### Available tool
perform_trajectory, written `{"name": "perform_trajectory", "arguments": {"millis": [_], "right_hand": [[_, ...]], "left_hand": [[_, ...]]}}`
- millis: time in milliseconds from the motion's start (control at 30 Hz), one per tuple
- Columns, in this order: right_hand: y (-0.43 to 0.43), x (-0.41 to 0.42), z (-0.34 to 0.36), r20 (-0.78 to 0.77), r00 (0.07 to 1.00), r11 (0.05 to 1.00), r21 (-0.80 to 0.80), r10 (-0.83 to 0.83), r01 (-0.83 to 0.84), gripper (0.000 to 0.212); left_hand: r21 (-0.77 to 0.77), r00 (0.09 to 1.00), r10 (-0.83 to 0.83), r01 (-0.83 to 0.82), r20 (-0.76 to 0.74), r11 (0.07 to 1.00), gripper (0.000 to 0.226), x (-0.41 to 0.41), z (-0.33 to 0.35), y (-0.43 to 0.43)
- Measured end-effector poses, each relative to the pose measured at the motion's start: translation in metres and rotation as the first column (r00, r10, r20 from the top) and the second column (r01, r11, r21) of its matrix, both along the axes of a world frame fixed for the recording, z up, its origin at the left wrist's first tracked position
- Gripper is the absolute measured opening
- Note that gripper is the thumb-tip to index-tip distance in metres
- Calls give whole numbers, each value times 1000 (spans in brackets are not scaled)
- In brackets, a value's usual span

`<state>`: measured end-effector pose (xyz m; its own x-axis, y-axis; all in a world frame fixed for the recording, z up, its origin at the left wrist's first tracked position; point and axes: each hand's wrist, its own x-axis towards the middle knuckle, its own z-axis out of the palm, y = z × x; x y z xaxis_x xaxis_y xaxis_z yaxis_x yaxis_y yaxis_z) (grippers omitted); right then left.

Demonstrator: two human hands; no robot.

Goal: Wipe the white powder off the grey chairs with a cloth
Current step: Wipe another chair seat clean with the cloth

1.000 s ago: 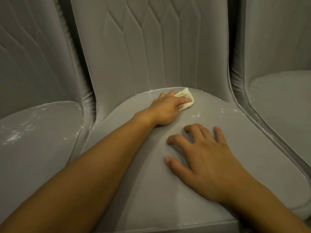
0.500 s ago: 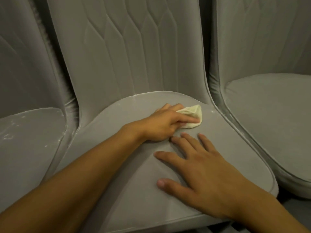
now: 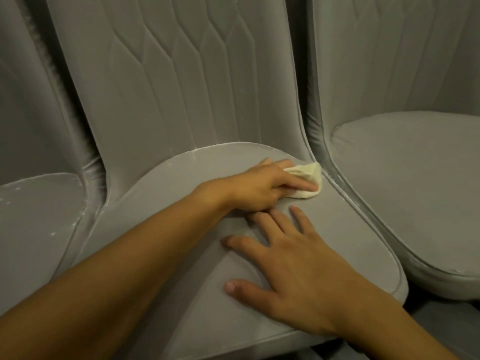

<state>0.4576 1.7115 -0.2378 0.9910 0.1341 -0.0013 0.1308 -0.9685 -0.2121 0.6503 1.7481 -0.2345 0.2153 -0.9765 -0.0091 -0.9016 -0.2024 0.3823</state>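
Since moment ago, left hand (image 3: pixel 259 185) pushed cloth (image 3: pixel 311 174) further right; now at right rear edge of middle chair (image 3: pixel 161 203) seat, against seam beside right chair (image 3: pixel 415 178). Three grey chairs side by side. Left chair (image 3: pixel 36 216) seat speckled with white powder (image 3: pixel 53 233); faint line also along middle seat's rear rim. Right hand (image 3: pixel 298 268) flat on middle seat, fingers spread, relaxed, holding nothing. Left fingers curled over crumpled cream cloth, pressing it down.

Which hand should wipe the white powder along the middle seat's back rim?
Left. The left hand holds the cloth on that seat, near the powdered rim; the right hand lies flat and empty on the seat, nearer the front.
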Motion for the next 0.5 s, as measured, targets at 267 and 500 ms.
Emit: {"name": "perform_trajectory", "arguments": {"millis": [267,500], "right_hand": [[-3,-1,-2,-9,1000,1000,21,-7,7,62],[-7,4,-3,92,992,989,129,-87,75,57]], "left_hand": [[79,958,198,-218,208,973,47,26,9,-25],[-12,885,440,-447,-151,895,40,21,-2,42]]}}
